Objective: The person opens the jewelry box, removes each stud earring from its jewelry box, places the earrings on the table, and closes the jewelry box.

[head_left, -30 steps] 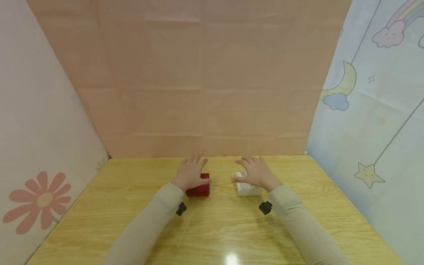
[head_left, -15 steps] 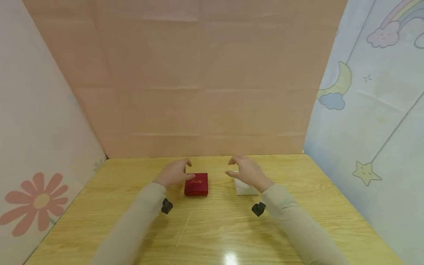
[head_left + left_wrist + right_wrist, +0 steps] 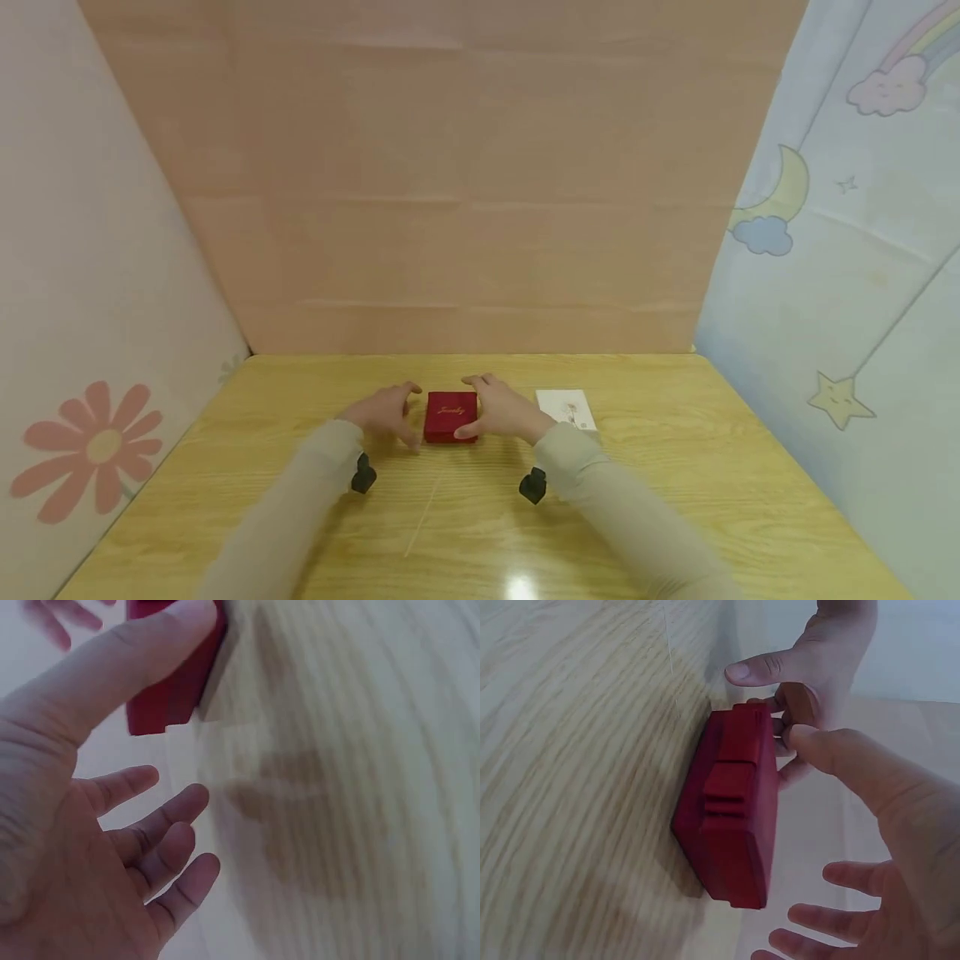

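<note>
The squarish red jewelry box point(image 3: 452, 412) sits on the wooden table point(image 3: 660, 400) between the left hand point(image 3: 381, 412) and the nearer right hand point(image 3: 507, 412), at its right edge; both spread, gripping nothing.

A small, squarish deep-red box point(image 3: 450, 414) lies flat on the wooden table point(image 3: 480, 517), closed, one side facing the person. Its top bears a line of gold script that appears to read "Jewelry", upright from the wearer's side. The right wrist view shows its edges in steps, with a raised band at the middle of one side. The box sits between the left hand point(image 3: 381, 413), just beside its left edge, and the right hand point(image 3: 508, 412), whose thumb overlaps its near right corner; whether that thumb touches is unclear.
</note>
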`<state>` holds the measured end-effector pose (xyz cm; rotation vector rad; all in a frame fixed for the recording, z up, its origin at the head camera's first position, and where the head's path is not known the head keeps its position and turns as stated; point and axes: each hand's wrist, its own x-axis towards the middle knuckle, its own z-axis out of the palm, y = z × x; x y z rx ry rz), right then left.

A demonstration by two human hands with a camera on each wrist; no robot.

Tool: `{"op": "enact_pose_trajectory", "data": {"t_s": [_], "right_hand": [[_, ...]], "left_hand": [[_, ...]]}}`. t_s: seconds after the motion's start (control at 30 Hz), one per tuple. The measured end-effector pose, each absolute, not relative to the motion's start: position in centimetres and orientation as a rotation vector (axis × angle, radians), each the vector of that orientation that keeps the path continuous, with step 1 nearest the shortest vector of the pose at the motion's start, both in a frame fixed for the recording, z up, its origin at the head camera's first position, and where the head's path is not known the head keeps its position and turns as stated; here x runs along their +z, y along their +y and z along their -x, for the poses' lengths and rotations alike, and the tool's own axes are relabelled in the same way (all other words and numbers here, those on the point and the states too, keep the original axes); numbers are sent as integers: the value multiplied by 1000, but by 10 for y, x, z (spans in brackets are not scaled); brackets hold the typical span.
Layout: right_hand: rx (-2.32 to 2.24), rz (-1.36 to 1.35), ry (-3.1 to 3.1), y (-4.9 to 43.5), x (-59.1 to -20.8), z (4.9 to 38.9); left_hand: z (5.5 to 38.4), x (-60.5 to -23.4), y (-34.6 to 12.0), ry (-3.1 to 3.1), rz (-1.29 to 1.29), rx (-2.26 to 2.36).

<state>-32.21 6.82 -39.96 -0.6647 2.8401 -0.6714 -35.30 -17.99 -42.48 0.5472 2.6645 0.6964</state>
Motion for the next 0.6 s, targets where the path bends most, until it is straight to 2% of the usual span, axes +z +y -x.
{"op": "enact_pose_trajectory", "data": {"t_s": [0.6], "right_hand": [[-605,616,2888,60,-411,329]], "left_hand": [[357,-434,-169,2683,-511,660]]}}
